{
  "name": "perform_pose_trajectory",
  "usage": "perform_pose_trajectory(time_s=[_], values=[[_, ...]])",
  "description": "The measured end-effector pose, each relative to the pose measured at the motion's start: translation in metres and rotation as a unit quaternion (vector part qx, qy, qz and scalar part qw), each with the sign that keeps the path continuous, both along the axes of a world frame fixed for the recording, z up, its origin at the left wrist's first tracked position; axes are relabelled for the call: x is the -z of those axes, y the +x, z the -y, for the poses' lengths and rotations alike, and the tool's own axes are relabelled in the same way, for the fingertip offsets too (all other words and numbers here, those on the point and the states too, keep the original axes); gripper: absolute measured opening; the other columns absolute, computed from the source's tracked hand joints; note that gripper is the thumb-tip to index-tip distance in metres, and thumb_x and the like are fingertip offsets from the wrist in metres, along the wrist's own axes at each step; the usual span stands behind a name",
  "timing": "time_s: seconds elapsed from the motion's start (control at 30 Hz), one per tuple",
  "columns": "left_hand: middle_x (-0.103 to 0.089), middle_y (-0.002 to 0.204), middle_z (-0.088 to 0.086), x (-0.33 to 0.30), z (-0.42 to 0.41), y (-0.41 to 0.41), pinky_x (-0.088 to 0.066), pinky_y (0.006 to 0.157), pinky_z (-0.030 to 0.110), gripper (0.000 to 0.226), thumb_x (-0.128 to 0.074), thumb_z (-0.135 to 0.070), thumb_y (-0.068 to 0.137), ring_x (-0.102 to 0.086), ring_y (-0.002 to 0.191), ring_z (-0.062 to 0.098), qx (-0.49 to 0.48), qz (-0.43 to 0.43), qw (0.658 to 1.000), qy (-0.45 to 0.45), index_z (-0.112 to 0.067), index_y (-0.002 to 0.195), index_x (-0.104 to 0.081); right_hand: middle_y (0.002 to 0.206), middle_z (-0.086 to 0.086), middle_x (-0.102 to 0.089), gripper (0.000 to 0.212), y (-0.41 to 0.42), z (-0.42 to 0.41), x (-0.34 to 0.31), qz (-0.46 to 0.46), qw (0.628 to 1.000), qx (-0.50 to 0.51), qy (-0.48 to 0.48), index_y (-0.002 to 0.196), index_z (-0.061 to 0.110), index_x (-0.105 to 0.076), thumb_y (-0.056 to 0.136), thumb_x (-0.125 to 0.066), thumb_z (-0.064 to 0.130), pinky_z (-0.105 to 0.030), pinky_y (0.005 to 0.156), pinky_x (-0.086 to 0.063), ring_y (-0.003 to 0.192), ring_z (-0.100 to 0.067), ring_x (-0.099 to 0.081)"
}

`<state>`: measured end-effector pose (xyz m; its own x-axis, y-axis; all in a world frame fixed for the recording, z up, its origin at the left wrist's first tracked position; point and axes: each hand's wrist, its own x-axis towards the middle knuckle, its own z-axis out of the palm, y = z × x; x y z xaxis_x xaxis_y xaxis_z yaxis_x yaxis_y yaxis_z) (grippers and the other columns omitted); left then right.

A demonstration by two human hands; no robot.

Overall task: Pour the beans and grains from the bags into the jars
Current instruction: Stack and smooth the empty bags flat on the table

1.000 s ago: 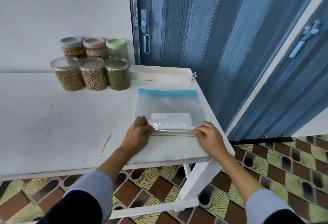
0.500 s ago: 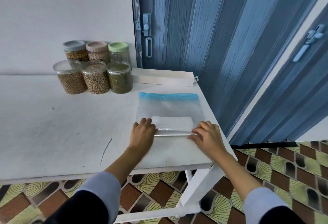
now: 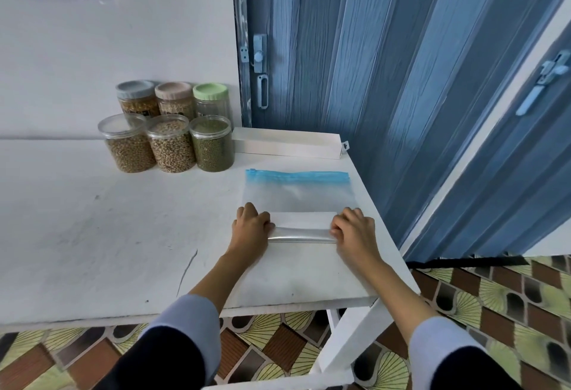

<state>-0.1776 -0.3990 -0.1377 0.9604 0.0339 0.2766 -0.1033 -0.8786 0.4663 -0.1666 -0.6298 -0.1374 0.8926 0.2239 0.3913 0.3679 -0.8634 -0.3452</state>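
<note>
Both hands work one bag: my left hand (image 3: 251, 225) and right hand (image 3: 353, 228) curl over the rolled near end of the zip bag (image 3: 298, 191), flat on the white surface (image 3: 92, 235); six jars (image 3: 168, 130) stand well beyond, against the wall.

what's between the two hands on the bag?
In the head view, the rolled-up edge of the clear zip bag spans from the left hand to the right hand, with the bag's white label just behind it.
</note>
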Motion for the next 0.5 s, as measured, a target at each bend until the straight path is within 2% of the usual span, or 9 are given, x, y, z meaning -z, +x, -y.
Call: perform_pose_trajectory(time_s=[0.1,0.17,0.23,0.3,0.4,0.43,0.5], values=[[-0.04,0.117,0.014,-0.006,0.006,0.008,-0.039,0.085,0.037,0.027,-0.049,-0.024,0.097,-0.04,0.11,0.032,-0.054,-0.061,0.996,0.04,-0.001,0.111,-0.053,0.077,0.004,-0.052,0.028,-0.003,0.005,0.005,0.018,0.999,-0.03,-0.011,0.069,0.013,-0.059,0.087,-0.054,0.034,-0.031,0.07,-0.024,0.079,-0.016,-0.048],[-0.04,0.118,0.013,-0.008,0.01,0.008,-0.04,0.089,0.038,0.024,-0.049,-0.022,0.097,-0.041,0.109,0.03,-0.078,-0.061,0.995,0.004,-0.003,0.111,-0.047,0.081,0.003,-0.054,0.025,-0.001,0.01,0.005,0.007,0.999,-0.052,0.0,0.074,0.011,-0.061,0.083,-0.066,0.034,-0.031,0.07,-0.028,0.079,-0.014,-0.047],[-0.048,0.107,0.012,-0.004,0.01,0.005,-0.038,0.085,0.037,0.014,-0.048,-0.017,0.097,-0.044,0.101,0.029,-0.059,-0.021,0.997,-0.038,-0.004,0.1,-0.052,0.08,0.005,-0.055,0.02,0.002,0.011,0.002,-0.022,0.997,-0.061,0.033,0.074,0.01,-0.063,0.083,-0.072,0.025,-0.033,0.069,-0.035,0.078,-0.014,-0.047],[-0.054,0.092,0.011,0.004,0.004,0.001,-0.038,0.076,0.038,0.016,-0.055,-0.017,0.094,-0.048,0.091,0.03,-0.015,0.025,0.998,-0.058,-0.003,0.087,-0.059,0.075,0.007,-0.054,0.019,0.007,0.008,-0.004,-0.054,0.995,-0.046,0.069,0.071,0.009,-0.064,0.081,-0.074,0.022,-0.035,0.071,-0.04,0.076,-0.014,-0.049],[-0.055,0.074,0.007,0.011,-0.008,0.0,-0.038,0.059,0.034,0.022,-0.076,-0.022,0.078,-0.051,0.072,0.028,0.046,0.062,0.997,-0.002,-0.005,0.072,-0.062,0.076,0.002,-0.058,0.023,0.019,0.003,-0.015,-0.139,0.985,-0.013,0.102,0.065,0.012,-0.062,0.08,-0.074,0.023,-0.035,0.075,-0.042,0.078,-0.019,-0.055],[-0.055,0.07,0.006,0.009,-0.01,0.001,-0.037,0.056,0.032,0.023,-0.073,-0.025,0.079,-0.052,0.068,0.027,0.055,0.071,0.996,0.023,-0.007,0.069,-0.063,0.078,0.0,-0.059,0.025,0.024,0.002,-0.018,-0.171,0.98,-0.005,0.102,0.062,0.015,-0.059,0.08,-0.073,0.023,-0.035,0.075,-0.042,0.08,-0.021,-0.056],[-0.053,0.062,0.002,0.005,-0.008,0.005,-0.033,0.052,0.029,0.034,-0.055,-0.035,0.084,-0.054,0.06,0.025,0.065,0.085,0.992,0.068,-0.011,0.061,-0.061,0.084,0.001,-0.058,0.029,0.031,-0.001,-0.023,-0.207,0.976,0.005,0.065,0.06,0.022,-0.052,0.083,-0.069,0.024,-0.033,0.074,-0.038,0.086,-0.02,-0.054]])
